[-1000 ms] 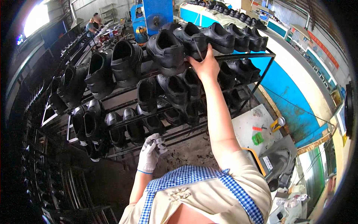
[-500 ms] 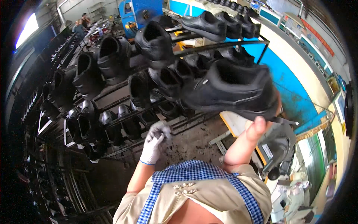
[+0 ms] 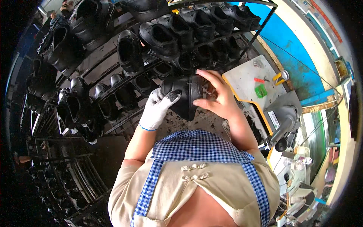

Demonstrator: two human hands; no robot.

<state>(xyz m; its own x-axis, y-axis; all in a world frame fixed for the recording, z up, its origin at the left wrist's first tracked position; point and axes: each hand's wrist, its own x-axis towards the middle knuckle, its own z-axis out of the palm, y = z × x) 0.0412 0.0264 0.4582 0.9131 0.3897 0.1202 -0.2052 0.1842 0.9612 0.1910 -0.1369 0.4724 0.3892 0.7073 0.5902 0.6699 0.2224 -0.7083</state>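
A black shoe (image 3: pixel 186 96) is held in front of my apron between both hands, turned so that its opening is not visible. On its left side, my left hand (image 3: pixel 155 109), in a white glove with dark-stained fingertips, is closed on it with the thumb over the upper. From the right, my bare right hand (image 3: pixel 224 97) grips the shoe's edge, fingers at the top and thumb below. Whatever lies inside that grip is partly hidden.
A metal rack (image 3: pixel 109 90) of black shoes spans the left and far side. To the right stands a white-topped workbench (image 3: pixel 247 77) with a green object (image 3: pixel 261 90), a yellow-and-white roll (image 3: pixel 280 77) and a grey machine (image 3: pixel 281 119). Dark scraps litter the floor.
The shoe came down from the right to the middle and was turned. My left hand, empty before, has taken hold of it. The view has tilted downward.
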